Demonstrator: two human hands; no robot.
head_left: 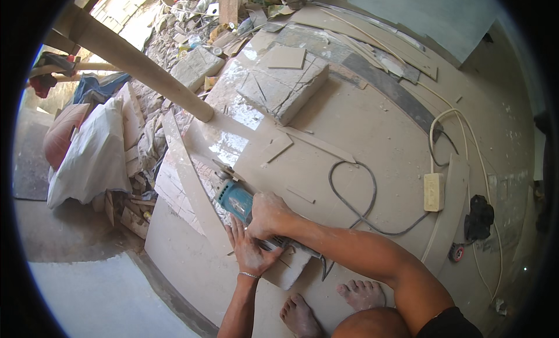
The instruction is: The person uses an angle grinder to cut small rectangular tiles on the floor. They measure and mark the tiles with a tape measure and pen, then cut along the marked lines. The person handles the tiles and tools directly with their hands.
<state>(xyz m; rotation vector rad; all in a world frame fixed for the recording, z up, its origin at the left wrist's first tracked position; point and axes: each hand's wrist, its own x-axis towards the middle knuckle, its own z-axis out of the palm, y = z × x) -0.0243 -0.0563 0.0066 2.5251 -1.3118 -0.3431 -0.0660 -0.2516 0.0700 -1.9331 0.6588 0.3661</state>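
In the middle of the view my right hand [271,214] is wrapped round the body of a teal angle grinder [235,199], whose metal head points away from me. My left hand [251,253] lies beside the grinder's body, fingers stretched forward and thumb spread to the right. Past its fingertips runs a long narrow strip of tile [191,183]. A pale block [289,271] sits under the rear of the grinder, partly hidden by my hands. The grinder's dark cord [372,201] loops over the floor to the right. What the left palm rests on is hidden.
A cracked concrete slab [279,87] carries a square tile piece [287,57]. Tile offcuts [278,147] lie before it. An extension socket [434,192] and tape measure [457,253] are at right. Rubble, a white sack [93,154] and a pole [145,64] stand left. My bare feet [300,316] are close by.
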